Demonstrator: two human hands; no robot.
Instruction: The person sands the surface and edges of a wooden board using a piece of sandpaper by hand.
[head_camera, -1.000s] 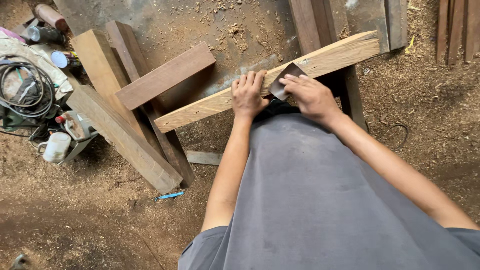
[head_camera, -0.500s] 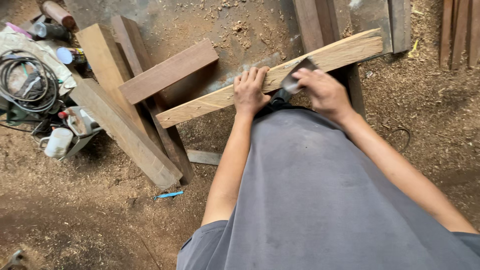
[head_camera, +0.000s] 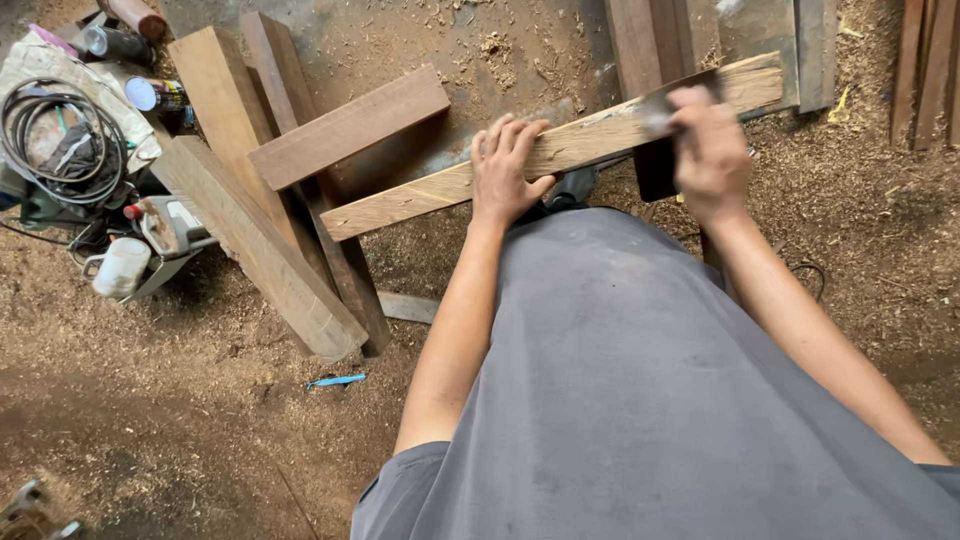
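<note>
A: Currently, my left hand (head_camera: 505, 170) lies flat across the pale plank (head_camera: 560, 150), fingers spread wide and pressing down, closed on nothing. My right hand (head_camera: 708, 150) is wrapped around a dark flat-bladed tool (head_camera: 655, 135), probably a scraper or chisel, and its edge meets the plank's upper face near the far end.

B: Where does the plank sit?

A: It runs at a slant from lower left to upper right, raised above the sawdust floor (head_camera: 200, 420). I cannot tell what carries it, because my grey shirt (head_camera: 650, 400) hides the support. Its left end points towards a dark brown board (head_camera: 350, 125), which lies across two heavier beams (head_camera: 255, 240).

B: How should the stroke be made well?

A: In my judgement:
1. Keep the left palm bearing straight down, so the plank cannot pivot.
2. Keep the left fingers clear of the blade's path; at present the two hands are well apart, which is correct.
3. Hold the blade at a low, steady angle and run it along the grain.
4. Take thin passes, not deep ones, since the far end is rough.

B: Any hazards nearby?

A: A coiled cable (head_camera: 50, 130) and a white mug (head_camera: 120, 268) rest at the left, well apart from the work.
</note>
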